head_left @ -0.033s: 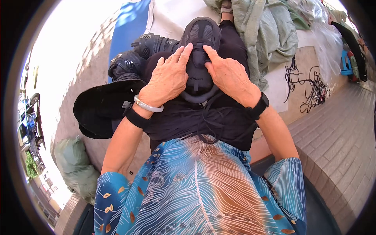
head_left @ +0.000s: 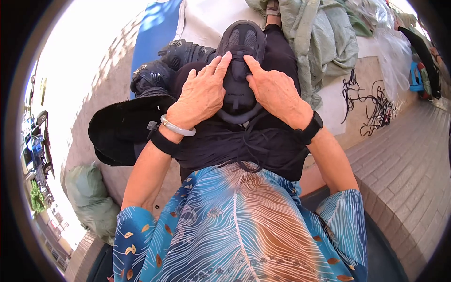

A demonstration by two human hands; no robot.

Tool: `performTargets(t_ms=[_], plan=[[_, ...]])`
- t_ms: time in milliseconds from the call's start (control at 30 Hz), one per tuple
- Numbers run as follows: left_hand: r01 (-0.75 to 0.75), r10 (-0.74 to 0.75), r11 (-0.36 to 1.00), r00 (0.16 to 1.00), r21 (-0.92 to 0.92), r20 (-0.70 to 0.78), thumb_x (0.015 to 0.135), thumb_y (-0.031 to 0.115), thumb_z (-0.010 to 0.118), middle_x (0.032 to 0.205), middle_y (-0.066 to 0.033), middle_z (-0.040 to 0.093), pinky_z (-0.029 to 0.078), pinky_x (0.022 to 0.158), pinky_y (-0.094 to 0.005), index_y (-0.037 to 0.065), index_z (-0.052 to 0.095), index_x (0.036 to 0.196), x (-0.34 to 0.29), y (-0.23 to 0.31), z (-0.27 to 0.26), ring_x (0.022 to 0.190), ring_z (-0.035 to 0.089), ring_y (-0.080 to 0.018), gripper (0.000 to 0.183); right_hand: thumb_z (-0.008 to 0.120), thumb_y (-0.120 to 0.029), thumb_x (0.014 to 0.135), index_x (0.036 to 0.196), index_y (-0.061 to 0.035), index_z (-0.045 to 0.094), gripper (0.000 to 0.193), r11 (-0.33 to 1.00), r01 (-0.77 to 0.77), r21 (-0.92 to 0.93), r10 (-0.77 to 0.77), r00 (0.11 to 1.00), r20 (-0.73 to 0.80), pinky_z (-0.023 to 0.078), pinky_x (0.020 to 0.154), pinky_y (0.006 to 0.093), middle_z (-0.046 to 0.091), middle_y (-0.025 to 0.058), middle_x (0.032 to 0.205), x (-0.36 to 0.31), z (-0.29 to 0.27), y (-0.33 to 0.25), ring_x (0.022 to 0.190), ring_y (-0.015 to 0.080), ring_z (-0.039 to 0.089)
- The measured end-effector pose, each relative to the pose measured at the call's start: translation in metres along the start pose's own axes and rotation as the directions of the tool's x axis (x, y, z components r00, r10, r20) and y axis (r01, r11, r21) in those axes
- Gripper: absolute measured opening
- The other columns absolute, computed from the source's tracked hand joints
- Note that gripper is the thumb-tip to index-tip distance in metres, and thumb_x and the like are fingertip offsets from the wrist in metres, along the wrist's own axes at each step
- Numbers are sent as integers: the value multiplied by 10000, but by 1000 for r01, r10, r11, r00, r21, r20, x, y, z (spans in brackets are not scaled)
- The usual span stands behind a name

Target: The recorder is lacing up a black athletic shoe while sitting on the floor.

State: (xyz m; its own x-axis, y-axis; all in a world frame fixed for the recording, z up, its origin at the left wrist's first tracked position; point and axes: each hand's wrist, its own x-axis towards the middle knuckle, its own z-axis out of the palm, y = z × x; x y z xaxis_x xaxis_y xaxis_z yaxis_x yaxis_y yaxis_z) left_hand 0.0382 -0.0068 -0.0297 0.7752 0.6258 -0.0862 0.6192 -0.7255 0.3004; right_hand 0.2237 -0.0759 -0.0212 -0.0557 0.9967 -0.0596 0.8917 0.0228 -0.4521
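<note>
- Handling a black shoe (head_left: 238,89), toe pointing away on the dark-trousered lap (head_left: 206,152).
- Left hand (head_left: 199,94): fingers extended against it; grip unclear.
- Right hand (head_left: 279,94): forefinger, thumb apart, touching; grip unclear.
- Next move probably calls for steadying.

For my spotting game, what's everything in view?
Shoe: 1, black, on lap
Other shoes: at least 2, black, left
Curved piece: 1, black, left
Laces: uncountable, black, right
Cloth: 1 large, greenish, top right
Plastic: uncountable, clear, top right
Sack: 1, green, lower left
Sheet: 1, blue, top left
Trousers: 1, black, lap
Shirt: 1, multicoloured, below
Bracelet: 1, white, left wrist
Wristbands: 2, black, both wrists
Left hand: 1, bare, on shoe
Right hand: 1, bare, on shoe
</note>
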Motion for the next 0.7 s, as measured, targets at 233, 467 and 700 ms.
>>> performTargets(t_ms=[233,467,700], plan=[[38,-37,995,999,-88,6,877,90,503,1401,-202,397,376,1011,-504,66,229,1446,-10,-8,5,1238,451,-375,632,556,-129,877,1073,26,515,254,992,76,97,-82,995,62,510,587,448,615,195,638,-20,3,-12,636,369,636],[245,-317,510,944,-824,84,975,311,485,892,8,581,450,645,-202,74,630,1158,-28,18,-31,709,537,-69,332,547,-122,887,788,24,498,183,862,74,502,-101,994,27,451,541,445,576,214,680,-45,-13,-43,601,395,584],[541,-190,181,839,-821,510,966,281,503,737,-22,603,478,575,-222,17,607,1023,-18,30,-32,607,567,-82,289,604,-106,843,806,-5,500,149,828,230,512,-332,936,116,457,518,409,567,159,674,-64,-9,-103,596,328,598]])
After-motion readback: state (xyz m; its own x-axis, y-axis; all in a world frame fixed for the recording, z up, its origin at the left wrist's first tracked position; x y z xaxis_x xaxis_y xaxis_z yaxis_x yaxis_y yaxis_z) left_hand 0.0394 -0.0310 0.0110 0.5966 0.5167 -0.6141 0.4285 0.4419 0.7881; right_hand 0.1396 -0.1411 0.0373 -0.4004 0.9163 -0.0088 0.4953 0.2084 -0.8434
